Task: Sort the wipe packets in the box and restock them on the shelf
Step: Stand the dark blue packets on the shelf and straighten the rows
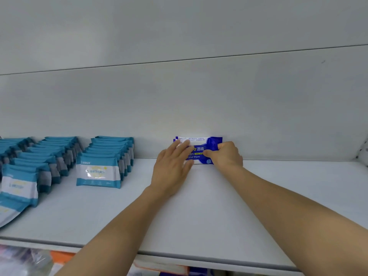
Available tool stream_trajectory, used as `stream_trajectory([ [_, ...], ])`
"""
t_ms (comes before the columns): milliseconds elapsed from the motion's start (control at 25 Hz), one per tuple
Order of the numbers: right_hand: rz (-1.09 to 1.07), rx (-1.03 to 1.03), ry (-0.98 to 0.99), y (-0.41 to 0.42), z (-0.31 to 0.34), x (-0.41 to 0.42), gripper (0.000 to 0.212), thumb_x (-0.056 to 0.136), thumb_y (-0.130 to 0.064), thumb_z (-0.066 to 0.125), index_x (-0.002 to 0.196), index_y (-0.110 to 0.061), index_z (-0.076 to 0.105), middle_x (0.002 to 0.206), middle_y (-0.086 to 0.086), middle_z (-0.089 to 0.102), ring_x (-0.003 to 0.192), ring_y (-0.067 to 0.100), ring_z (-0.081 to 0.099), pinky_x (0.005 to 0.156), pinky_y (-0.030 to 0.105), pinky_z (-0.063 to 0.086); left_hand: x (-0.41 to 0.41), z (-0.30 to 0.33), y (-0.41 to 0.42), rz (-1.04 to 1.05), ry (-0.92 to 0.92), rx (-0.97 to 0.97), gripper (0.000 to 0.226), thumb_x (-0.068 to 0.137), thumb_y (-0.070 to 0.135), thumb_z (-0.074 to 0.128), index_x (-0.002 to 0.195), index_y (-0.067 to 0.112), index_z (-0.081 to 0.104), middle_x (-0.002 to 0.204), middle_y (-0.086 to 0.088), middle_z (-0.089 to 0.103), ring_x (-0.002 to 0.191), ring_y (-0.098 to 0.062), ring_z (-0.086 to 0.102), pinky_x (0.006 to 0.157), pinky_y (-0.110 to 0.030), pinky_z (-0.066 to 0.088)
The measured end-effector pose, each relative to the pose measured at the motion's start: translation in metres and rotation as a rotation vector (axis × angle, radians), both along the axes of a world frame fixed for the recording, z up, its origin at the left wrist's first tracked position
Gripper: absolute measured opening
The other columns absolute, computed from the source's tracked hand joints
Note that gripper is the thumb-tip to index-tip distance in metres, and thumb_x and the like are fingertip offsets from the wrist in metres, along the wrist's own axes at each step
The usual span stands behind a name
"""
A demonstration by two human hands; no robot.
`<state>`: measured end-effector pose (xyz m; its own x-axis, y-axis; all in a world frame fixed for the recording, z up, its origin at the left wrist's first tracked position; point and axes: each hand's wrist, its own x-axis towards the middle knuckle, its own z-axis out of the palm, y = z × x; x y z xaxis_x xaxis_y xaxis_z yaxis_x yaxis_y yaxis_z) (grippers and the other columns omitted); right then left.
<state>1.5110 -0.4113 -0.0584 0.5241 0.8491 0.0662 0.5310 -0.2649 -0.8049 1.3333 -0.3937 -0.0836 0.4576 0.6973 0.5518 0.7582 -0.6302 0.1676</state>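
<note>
Head view. Your 2 bare forearms are reaching in from the bottom edge, crossing the front lip of the white shelf toward its back wall.

Your left hand is lying flat with fingers straight, its fingertips pressing against the left part of the blue alcohol wipe packets. Nothing is being grasped by this hand.

Your right hand is curling around the right end of those same packets, thumb on the front face, fingers wrapping the top edge, so it is gripping them.

These blue packets are standing upright on their long edge at the rear of the shelf, against the back wall. More than 1 edge is showing at the top left corner; the exact count cannot be told.

Rows of teal-and-white wipe packets are standing upright on the left part of the same shelf, well apart from the blue ones. At least 3 rows are showing, each running from front to back, and the leftmost rows are being cut off by the frame edge.

Below the shelf lip, blurred orange and blue goods are showing; what they are cannot be told.
</note>
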Motion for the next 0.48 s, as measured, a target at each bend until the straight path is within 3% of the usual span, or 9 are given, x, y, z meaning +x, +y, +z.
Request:
stream_trajectory([
  [80,0.016,-0.016,0.018,0.002,-0.003,0.002,0.023,0.077,-0.036,0.074,0.088,-0.016,0.067,0.085,0.001,0.069,0.083,0.023,0.066,0.085,0.039,0.051,0.001,0.000,-0.001,0.041,0.179,-0.045,0.065,0.094,0.056,0.012,0.147,0.029,0.038,0.160,0.016,0.019,0.149,-0.012,0.012,0.116,-0.040,0.023],
  [280,0.097,-0.035,-0.048,-0.019,-0.004,0.008,0.033,0.083,-0.035,0.067,0.108,-0.014,0.059,0.109,0.004,0.066,0.100,0.025,0.061,0.087,0.043,0.051,0.002,0.006,-0.006,0.078,0.292,-0.133,0.056,0.102,0.047,0.033,0.153,0.028,0.022,0.163,0.015,0.003,0.150,-0.011,0.000,0.119,-0.041,0.015],
  [400,0.140,-0.096,-0.201,-0.058,-0.001,0.009,0.055,0.091,-0.035,0.057,0.138,-0.012,0.039,0.136,0.006,0.049,0.126,0.027,0.042,0.099,0.041,0.040,0.001,0.016,-0.011,0.105,0.382,-0.159,0.060,0.100,0.043,0.039,0.154,0.028,0.017,0.163,0.012,-0.001,0.150,-0.013,-0.002,0.120,-0.042,0.013],
  [480,0.172,-0.090,-0.307,-0.090,0.001,0.009,0.062,0.095,-0.038,0.052,0.146,-0.014,0.028,0.147,0.006,0.038,0.134,0.026,0.033,0.103,0.040,0.034,0.002,0.021,-0.021,0.111,0.423,-0.191,0.061,0.100,0.042,0.040,0.154,0.028,0.015,0.163,0.010,-0.001,0.150,-0.014,-0.001,0.120,-0.043,0.013],
])
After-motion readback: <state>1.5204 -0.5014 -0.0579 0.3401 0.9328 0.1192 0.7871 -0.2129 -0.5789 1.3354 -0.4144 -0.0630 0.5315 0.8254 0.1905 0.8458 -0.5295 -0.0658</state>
